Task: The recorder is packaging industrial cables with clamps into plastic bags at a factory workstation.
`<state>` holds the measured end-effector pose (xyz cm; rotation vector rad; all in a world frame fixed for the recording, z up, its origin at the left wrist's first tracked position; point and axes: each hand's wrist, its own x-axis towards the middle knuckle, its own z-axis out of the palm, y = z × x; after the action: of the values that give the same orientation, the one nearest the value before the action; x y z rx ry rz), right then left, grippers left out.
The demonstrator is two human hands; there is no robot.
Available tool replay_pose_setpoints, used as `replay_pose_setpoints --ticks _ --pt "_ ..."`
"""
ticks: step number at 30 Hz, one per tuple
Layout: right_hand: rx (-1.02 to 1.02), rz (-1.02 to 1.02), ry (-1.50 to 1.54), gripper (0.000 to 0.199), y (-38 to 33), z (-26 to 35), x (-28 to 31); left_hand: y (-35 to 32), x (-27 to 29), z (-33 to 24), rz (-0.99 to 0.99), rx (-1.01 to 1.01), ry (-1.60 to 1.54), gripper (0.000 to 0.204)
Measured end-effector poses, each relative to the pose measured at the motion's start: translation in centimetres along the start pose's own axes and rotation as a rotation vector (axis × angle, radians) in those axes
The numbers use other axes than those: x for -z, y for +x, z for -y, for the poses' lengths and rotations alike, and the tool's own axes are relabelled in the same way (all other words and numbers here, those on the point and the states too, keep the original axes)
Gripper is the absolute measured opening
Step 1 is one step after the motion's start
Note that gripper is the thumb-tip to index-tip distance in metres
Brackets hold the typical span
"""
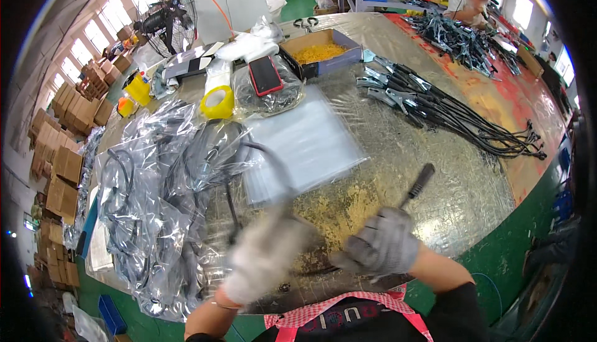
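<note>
My left hand (270,252), in a pale glove, is smeared by motion above the table's near edge. A black cable (273,158) arcs up out of it and blurs along with it; the single fingers cannot be made out. To its right, my right hand (382,242), in a grey glove, is closed around a black piece with a ribbed end (421,180), which sticks out beyond the fingers. Past both hands lies a stack of clear plastic bags (305,146). On the left is a pile of bagged black cables (155,211).
Metal clamps with black cables (429,99) lie at right, with a larger heap (463,37) behind. At the back are a box of small yellow pieces (320,56), a phone (265,75) and yellow tape (217,102). A co-worker (469,3) sits at far right.
</note>
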<state>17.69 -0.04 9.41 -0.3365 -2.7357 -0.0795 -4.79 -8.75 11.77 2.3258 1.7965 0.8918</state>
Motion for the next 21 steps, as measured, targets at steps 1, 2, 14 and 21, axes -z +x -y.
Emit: replay_pose_setpoints --ticks 1,2,14,21 --pt "-0.045 -0.017 0.083 0.025 2.6 0.2 1.0 0.0 0.2 -0.9 0.008 0.020 -0.080 0.028" --pt "-0.103 -0.236 -0.045 0.025 4.1 -0.1 0.7 0.0 0.6 -2.1 0.013 0.042 -0.152 0.029" --pt "-1.220 -0.756 1.905 0.056 1.8 -3.2 -13.4 -4.3 -7.1 -0.4 0.497 -0.298 0.076 0.042" --pt "-1.079 -0.285 1.864 0.059 -1.2 -3.0 -13.2 -6.4 -10.5 0.5 0.837 -0.361 -0.079 0.037"
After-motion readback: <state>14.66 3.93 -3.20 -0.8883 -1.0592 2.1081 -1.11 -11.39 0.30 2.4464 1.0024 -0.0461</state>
